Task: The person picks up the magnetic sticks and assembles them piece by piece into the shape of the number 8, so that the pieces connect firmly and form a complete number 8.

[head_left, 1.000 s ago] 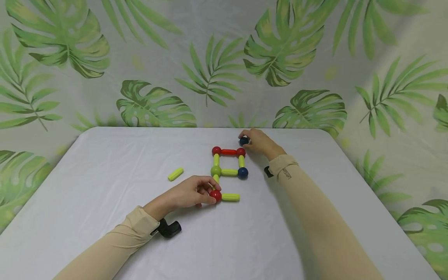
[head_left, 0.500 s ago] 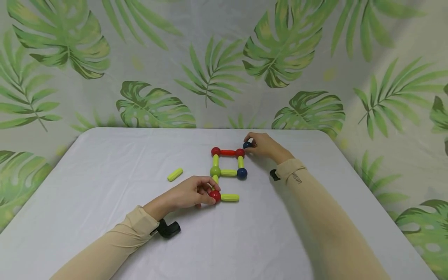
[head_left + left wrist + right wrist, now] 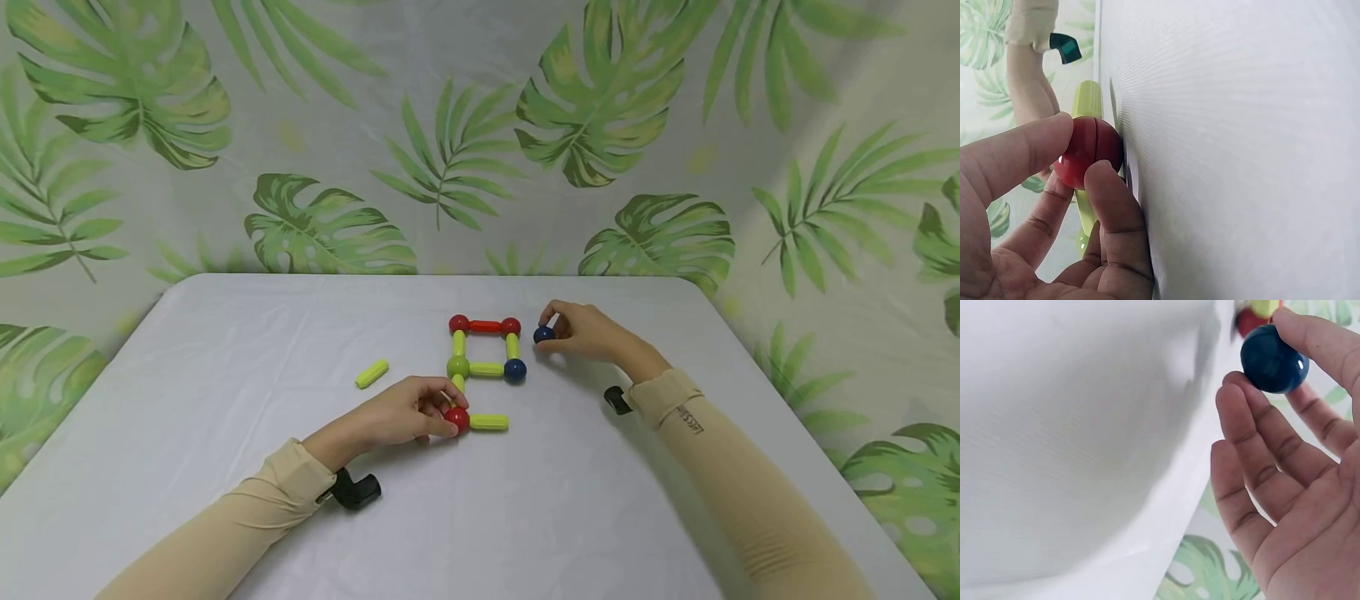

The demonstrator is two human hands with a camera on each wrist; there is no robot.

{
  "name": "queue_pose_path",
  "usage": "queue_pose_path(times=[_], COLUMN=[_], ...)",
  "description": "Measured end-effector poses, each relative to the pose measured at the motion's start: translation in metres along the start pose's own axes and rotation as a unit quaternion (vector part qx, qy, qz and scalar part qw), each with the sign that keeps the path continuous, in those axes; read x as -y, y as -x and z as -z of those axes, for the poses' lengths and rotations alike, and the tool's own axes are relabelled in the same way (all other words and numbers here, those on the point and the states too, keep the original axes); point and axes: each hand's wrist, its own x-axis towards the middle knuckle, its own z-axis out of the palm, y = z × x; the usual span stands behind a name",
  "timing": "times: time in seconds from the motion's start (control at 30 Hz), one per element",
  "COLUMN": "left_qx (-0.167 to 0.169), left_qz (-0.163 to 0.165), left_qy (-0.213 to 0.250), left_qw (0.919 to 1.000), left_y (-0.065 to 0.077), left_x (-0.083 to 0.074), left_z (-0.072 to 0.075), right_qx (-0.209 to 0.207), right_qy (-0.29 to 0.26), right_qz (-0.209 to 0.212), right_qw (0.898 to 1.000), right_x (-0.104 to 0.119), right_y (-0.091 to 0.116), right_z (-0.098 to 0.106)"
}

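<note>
My left hand pinches a red ball at the near corner of a ball-and-stick figure lying on the table. From that ball a yellow-green stick points right, its far end free. Another stick runs back to a green ball. Behind it, sticks and balls form a square, with a dark blue ball at its near right corner and a red stick along the back. Right of the square, my right hand pinches a second dark blue ball between thumb and fingers.
A loose yellow-green stick lies on the white table left of the figure. A leaf-patterned cloth hangs behind the table. Each wrist wears a black camera mount.
My right hand has carried its dark blue ball from behind the square's back right corner, rightward and nearer to me. The left hand stays on the red ball.
</note>
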Motion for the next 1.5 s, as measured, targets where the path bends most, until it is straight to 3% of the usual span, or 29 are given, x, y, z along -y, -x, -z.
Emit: queue_pose_path(times=[0.33, 0.57, 0.97, 1.5], left_qx=[0.004, 0.005, 0.006, 0.011], left_qz=[0.001, 0.002, 0.0, -0.005], left_qy=[0.01, 0.016, 0.014, 0.009], left_qw=[0.9999, 0.9999, 0.9999, 0.9999], left_y=[0.0, 0.0, 0.0, -0.001], left_x=[-0.001, -0.002, -0.002, 0.0], left_z=[-0.001, -0.001, -0.001, 0.0], right_qx=[0.038, 0.061, 0.096, 0.102], right_qy=[-0.05, -0.067, -0.072, -0.068], right_qz=[0.044, 0.07, 0.093, 0.111], right_qw=[0.997, 0.994, 0.988, 0.986], right_x=[0.021, 0.035, 0.056, 0.061], right_y=[0.049, 0.069, 0.081, 0.081], right_z=[-0.009, -0.021, -0.041, -0.048])
